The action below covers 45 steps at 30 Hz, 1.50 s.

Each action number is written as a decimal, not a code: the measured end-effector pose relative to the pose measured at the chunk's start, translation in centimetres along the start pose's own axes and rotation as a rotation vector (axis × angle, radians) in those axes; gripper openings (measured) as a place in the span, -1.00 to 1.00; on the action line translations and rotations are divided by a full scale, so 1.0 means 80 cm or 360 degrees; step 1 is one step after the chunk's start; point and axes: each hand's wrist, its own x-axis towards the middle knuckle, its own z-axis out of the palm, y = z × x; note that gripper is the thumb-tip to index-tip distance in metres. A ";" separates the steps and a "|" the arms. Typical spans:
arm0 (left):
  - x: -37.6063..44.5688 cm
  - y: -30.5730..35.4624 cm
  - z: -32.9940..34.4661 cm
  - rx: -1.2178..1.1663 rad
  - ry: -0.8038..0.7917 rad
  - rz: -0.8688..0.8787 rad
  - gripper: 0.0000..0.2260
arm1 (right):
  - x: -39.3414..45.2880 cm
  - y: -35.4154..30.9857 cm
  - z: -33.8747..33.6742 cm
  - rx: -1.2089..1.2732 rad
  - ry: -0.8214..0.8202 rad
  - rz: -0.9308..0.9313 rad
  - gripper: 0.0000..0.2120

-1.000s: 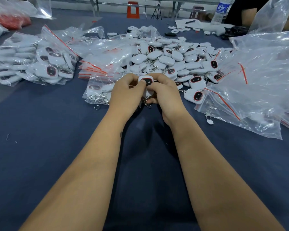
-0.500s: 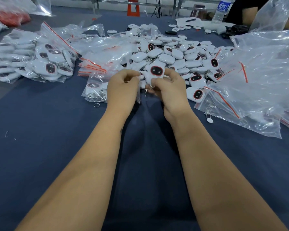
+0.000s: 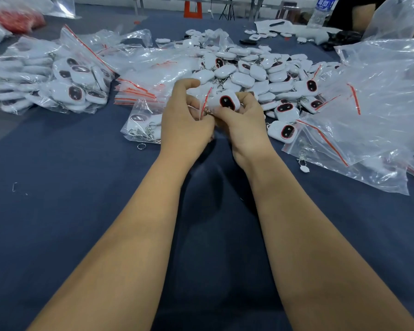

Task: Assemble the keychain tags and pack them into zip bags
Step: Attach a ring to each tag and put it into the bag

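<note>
Now right hand [image 3: 245,120] pinches tag [image 3: 226,102] — beside bag [image 3: 204,103].

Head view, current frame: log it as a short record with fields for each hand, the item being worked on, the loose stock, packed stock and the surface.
left hand: left hand pinches a small zip bag at its red-striped mouth
right hand: right hand holds a white tag, dark oval face up
stage: tag at bag mouth, not yet inside
loose stock: tag pile behind hands
packed stock: filled bags far left
surface: blue cloth
</note>
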 end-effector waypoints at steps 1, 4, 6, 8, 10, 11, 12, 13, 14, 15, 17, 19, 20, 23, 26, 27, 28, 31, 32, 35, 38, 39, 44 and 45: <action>-0.001 0.002 0.000 -0.0036 0.0026 0.0026 -0.56 | -0.002 0.001 0.000 -0.0125 -0.0005 -0.0006 -0.79; -0.002 0.007 -0.001 -0.0095 0.0112 0.0133 -0.66 | -0.008 0.004 0.003 -0.0543 -0.0061 -0.0132 -0.82; -0.003 0.008 -0.001 -0.0111 0.0170 0.0180 -0.69 | -0.006 0.005 0.005 -0.0901 -0.0075 -0.0317 -0.76; -0.003 0.007 -0.002 -0.0128 0.0228 0.0195 -0.68 | -0.001 0.008 0.008 -0.1290 -0.0125 -0.0360 -0.83; -0.002 0.006 -0.002 -0.0083 0.0262 0.0225 -0.68 | -0.001 0.011 0.010 -0.1542 -0.0162 -0.0327 -0.79; -0.002 0.006 -0.001 -0.0048 0.0279 0.0246 -0.70 | -0.003 0.013 0.011 -0.1533 -0.0160 -0.0351 -0.80; -0.002 0.005 -0.002 -0.0017 0.0306 0.0269 -0.72 | -0.003 0.012 0.011 -0.1450 -0.0118 -0.0396 -0.81; -0.001 0.005 -0.002 0.0006 0.0339 0.0290 -0.74 | -0.004 0.010 0.010 -0.1344 -0.0053 -0.0421 -0.82; -0.001 0.004 -0.002 0.0021 0.0375 0.0305 -0.76 | -0.002 0.009 0.008 -0.1270 0.0000 -0.0412 -0.85; 0.000 0.004 -0.003 0.0029 0.0404 0.0313 -0.78 | -0.001 0.008 0.007 -0.1242 0.0016 -0.0375 -0.85; 0.000 0.002 -0.001 0.0026 0.0390 0.0307 -0.79 | -0.001 0.007 0.008 -0.1229 -0.0010 -0.0304 -0.82; 0.000 0.000 0.001 0.0041 0.0238 0.0250 -0.78 | -0.003 0.006 0.008 -0.1205 0.0048 -0.0306 -0.82; 0.001 -0.002 0.003 0.0089 0.0124 0.0200 -0.77 | -0.004 0.006 0.007 -0.1221 0.0128 -0.0324 -0.80; 0.002 -0.011 0.008 0.0443 -0.0138 0.0124 -0.83 | -0.001 0.002 -0.005 -0.1391 0.0347 -0.0326 -0.69; 0.003 -0.014 0.007 0.0726 -0.0163 0.0179 -0.79 | -0.001 0.001 -0.010 -0.1490 0.0326 -0.0254 -0.61; 0.003 -0.014 0.005 0.0828 -0.0151 0.0193 -0.76 | -0.002 0.002 -0.009 -0.1549 0.0286 -0.0241 -0.58; 0.004 -0.015 0.002 0.0921 -0.0139 0.0199 -0.74 | -0.003 0.003 -0.009 -0.1624 0.0246 -0.0228 -0.55; 0.011 -0.021 -0.022 0.1121 -0.0097 0.0184 -0.78 | -0.001 0.005 -0.007 -0.1891 0.0164 -0.0190 -0.51; 0.016 -0.023 -0.035 0.1177 -0.0075 0.0169 -0.79 | 0.001 0.006 -0.004 -0.2014 0.0147 -0.0171 -0.52; 0.033 -0.027 -0.080 0.1243 0.0097 0.0082 -0.86 | 0.007 0.008 0.008 -0.2348 0.0087 -0.0105 -0.59; 0.045 -0.022 -0.097 0.1065 0.0314 -0.0067 -0.82 | 0.014 0.010 0.017 -0.2353 0.0141 -0.0047 -0.66; 0.047 -0.018 -0.094 0.0970 0.0354 -0.0111 -0.76 | 0.014 0.012 0.019 -0.2323 0.0186 -0.0049 -0.69; 0.037 -0.008 -0.050 0.0441 0.0312 -0.0178 -0.75 | 0.010 0.017 0.015 -0.1969 0.0317 -0.0178 -0.84; 0.034 -0.012 -0.043 0.0401 0.0295 -0.0178 -0.75 | 0.009 0.016 0.015 -0.1742 0.0288 -0.0193 -0.85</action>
